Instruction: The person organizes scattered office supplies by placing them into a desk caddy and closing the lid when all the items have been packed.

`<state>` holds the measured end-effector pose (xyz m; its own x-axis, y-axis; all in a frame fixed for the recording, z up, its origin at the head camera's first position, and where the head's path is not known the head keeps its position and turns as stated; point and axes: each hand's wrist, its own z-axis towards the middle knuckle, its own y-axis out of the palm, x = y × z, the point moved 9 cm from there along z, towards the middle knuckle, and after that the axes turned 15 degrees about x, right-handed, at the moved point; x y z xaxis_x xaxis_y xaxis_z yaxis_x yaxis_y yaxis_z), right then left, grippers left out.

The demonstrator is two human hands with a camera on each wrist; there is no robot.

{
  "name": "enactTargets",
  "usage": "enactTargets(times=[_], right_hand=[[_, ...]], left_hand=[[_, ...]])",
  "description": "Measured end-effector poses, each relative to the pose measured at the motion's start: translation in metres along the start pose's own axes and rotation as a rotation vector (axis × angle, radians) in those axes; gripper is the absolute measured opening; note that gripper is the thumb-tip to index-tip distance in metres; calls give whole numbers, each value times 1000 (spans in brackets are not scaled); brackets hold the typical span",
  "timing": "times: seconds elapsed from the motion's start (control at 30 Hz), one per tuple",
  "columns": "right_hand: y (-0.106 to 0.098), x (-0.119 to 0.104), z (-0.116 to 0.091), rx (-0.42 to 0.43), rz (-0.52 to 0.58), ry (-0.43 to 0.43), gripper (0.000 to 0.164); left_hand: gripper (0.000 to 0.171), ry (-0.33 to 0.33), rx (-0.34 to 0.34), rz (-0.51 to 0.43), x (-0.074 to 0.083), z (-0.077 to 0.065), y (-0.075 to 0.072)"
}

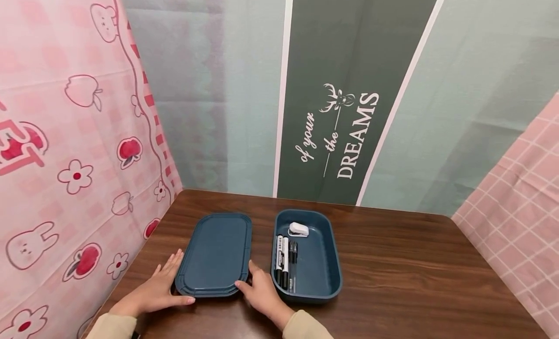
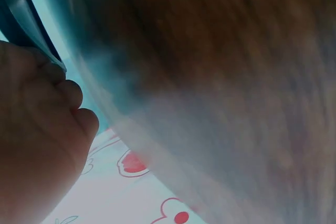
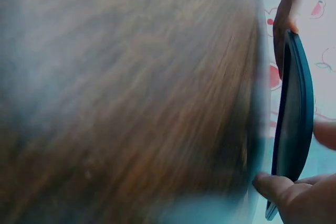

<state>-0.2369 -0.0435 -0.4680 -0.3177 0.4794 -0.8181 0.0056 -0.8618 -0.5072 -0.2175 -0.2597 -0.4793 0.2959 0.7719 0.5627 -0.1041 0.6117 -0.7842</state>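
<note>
A flat blue rectangular lid (image 1: pixel 215 251) is at the left of the brown table. Along its left edge lies my left hand (image 1: pixel 155 289), fingers extended and thumb tip at the near left corner. My right hand (image 1: pixel 264 291) pinches the near right corner, thumb toward the near edge and fingers at the side. Seen edge-on in the right wrist view, the lid (image 3: pixel 295 114) runs between both hands. Part of the left hand (image 2: pixel 37 129) shows beside a dark blue edge in the left wrist view. The lid's underside is hidden.
Right of the lid stands a blue open box (image 1: pixel 320 261). It holds black-and-white markers (image 1: pixel 286 261), darker pens (image 1: pixel 293 261) and a small white stapler-like item (image 1: pixel 299 229). The brown wooden table (image 1: pixel 406 271) reaches a green-grey curtain behind and a pink patterned cloth at left.
</note>
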Motion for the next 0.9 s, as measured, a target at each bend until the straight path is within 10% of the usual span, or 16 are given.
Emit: enactTargets(times=[0.3,0.53,0.9], right_hand=[[-5,-11,0,36,423,112,58],[-50,-20,-1,27,680,210,60],[-141,21,-13,29,617,371,61]], left_hand=[[113,-6,82,-87,12,-1,-22],[96,3,194,-140,63,4,-41],[35,12,-34,-675,130,32,7]])
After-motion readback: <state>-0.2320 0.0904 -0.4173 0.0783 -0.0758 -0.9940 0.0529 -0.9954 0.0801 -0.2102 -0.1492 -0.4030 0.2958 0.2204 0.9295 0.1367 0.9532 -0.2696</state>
